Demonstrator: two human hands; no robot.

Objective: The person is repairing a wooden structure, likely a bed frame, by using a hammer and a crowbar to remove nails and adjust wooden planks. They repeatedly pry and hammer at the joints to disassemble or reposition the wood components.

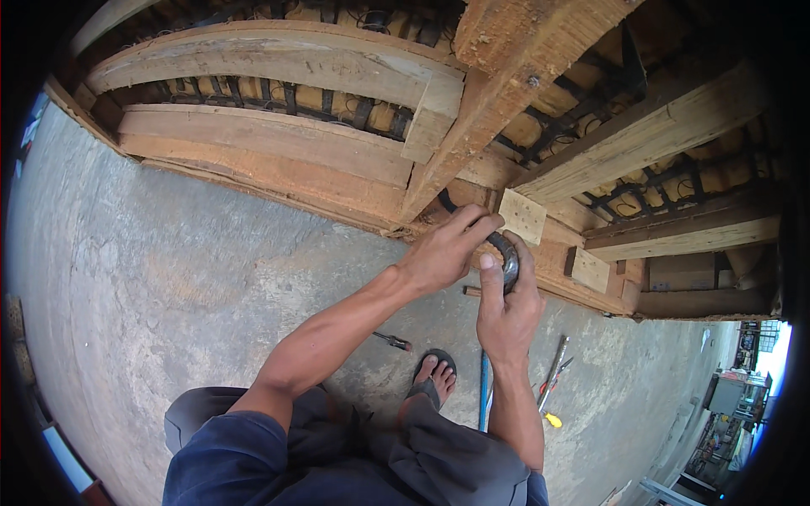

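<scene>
Both my hands are at the lower rail of an upturned wooden furniture frame (278, 177). A dark, shiny curved band (510, 261) loops between them; its exact kind cannot be made out. My right hand (510, 308) is closed round its near side, with the thumb along the inner edge. My left hand (451, 249) has its fingers bent over the band's upper end, close to a small pale wood block (522, 217). Just beyond the left fingers, a short black strap end (447, 201) shows against the wood.
Overhead, a slanted beam (498, 110) and cross rails (650, 135) project toward me. On the concrete floor (194, 270) lie a dark-handled tool (393, 341), a blue rod (483, 390), a metal rod (553, 371) and a yellow handle (553, 420). My sandalled foot (434, 377) is nearby.
</scene>
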